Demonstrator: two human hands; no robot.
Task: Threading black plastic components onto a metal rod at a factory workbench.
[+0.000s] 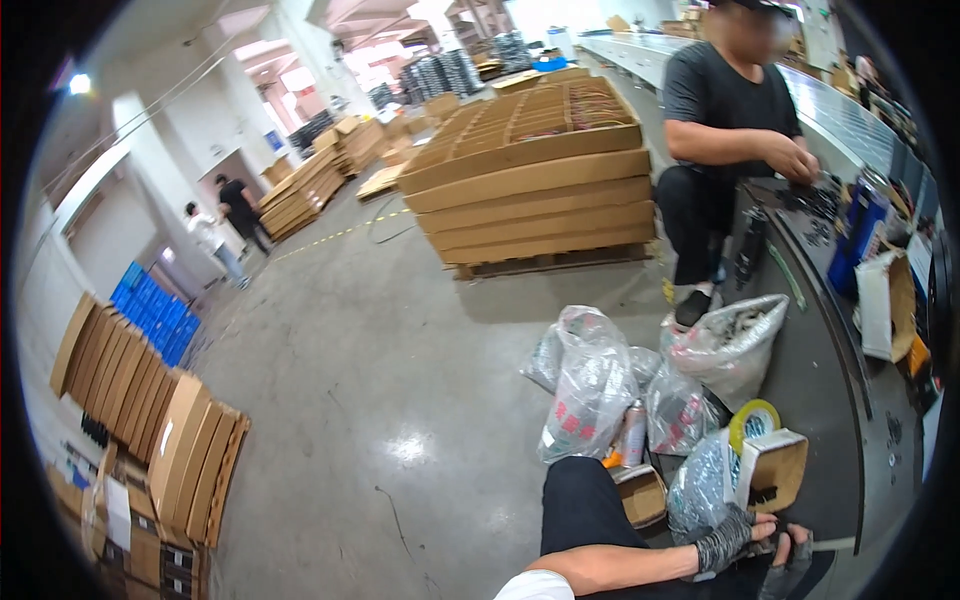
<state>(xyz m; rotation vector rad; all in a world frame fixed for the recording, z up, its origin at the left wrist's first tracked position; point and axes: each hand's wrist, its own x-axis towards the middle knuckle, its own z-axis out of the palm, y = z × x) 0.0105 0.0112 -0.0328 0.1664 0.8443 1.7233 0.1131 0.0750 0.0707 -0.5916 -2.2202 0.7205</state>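
My left forearm crosses the bottom of the picture from the lower middle toward the right. My left hand (738,538) wears a grey fingerless glove and lies at the near edge of a dark workbench (810,390), its bare fingers pointing right. My right hand (796,566), in a darker glove, sits just beside it, mostly cut off by the picture's rim. Whether either hand holds anything is hidden. Just above the hands stands a small open cardboard box (772,468), with a yellow tape roll (752,418) behind it and a clear bag of small parts (700,485) to its left.
Several clear plastic bags (590,385) of parts lie on the concrete floor. A person in a dark shirt (725,95) works at the bench farther along. A pallet of flat cardboard (530,185) stands behind. Folded cartons (150,400) lean at left. Two people (225,225) walk far off.
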